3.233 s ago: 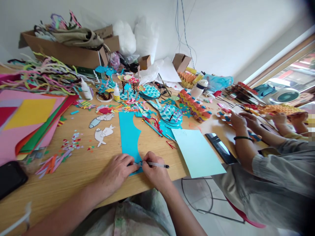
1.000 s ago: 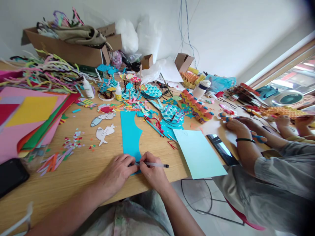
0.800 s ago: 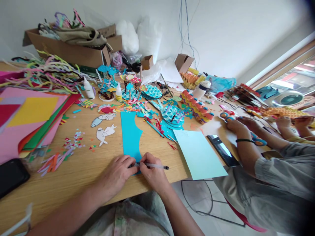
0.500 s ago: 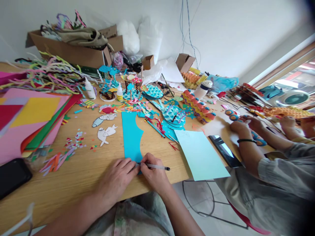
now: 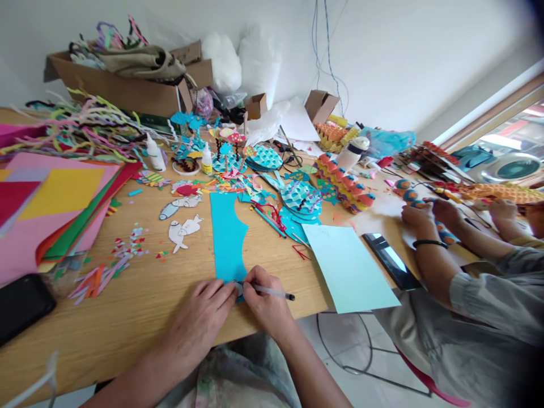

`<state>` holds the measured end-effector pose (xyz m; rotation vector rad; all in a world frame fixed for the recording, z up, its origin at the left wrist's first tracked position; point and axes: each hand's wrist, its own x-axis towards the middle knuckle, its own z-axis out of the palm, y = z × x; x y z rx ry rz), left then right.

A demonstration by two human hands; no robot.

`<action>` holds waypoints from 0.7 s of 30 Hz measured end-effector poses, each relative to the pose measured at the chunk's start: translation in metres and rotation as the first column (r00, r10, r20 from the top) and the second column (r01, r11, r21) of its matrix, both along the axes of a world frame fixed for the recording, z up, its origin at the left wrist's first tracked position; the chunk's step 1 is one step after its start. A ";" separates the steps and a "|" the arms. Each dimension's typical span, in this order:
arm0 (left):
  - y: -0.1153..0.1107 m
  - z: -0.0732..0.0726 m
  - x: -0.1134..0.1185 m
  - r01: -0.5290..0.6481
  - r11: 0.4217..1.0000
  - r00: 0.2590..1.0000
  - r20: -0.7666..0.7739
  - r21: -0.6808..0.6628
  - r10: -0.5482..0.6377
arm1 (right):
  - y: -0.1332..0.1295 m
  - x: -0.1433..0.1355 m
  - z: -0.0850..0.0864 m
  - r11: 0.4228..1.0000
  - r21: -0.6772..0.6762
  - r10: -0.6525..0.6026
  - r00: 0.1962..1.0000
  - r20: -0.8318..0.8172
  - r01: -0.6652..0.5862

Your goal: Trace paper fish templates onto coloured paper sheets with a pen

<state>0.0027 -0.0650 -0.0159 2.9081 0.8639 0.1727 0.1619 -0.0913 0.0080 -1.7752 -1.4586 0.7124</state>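
Note:
A bright blue paper piece (image 5: 228, 238) with a curved, pointed right side lies on the wooden table. My right hand (image 5: 266, 294) grips a pen (image 5: 274, 292), its tip by the paper's lower end. Flat on the paper's bottom edge, my left hand (image 5: 208, 309) presses with its fingers stretched out, beside a small greyish cutout (image 5: 238, 288). White fish cutouts (image 5: 185, 231) with drawn outlines lie up and to the left of the paper. To the right is a pale green sheet (image 5: 351, 266).
Coloured papers (image 5: 63, 209) and a black phone (image 5: 25, 306) lie at the left. Glue bottles (image 5: 156, 154), pipe cleaners and blue paper crafts (image 5: 301, 196) stretch across the back. Another person's hands (image 5: 419, 218) work at the right, near a dark phone (image 5: 391, 260).
My left fingers have drawn back slightly down and left, showing more of the small cutout. My right hand with the pen has shifted only a little. The other person's hands moved slightly right.

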 end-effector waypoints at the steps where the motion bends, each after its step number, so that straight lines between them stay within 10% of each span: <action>1: 0.000 0.000 0.000 -0.001 1.000 1.000 0.001 0.000 0.001 | -0.001 0.000 -0.001 1.000 0.006 -0.002 1.000 0.002 0.002; 21: -0.003 -0.002 -0.002 -0.020 1.000 0.999 0.032 -0.013 0.020 | 0.002 -0.005 -0.001 1.000 0.006 -0.015 1.000 -0.005 0.015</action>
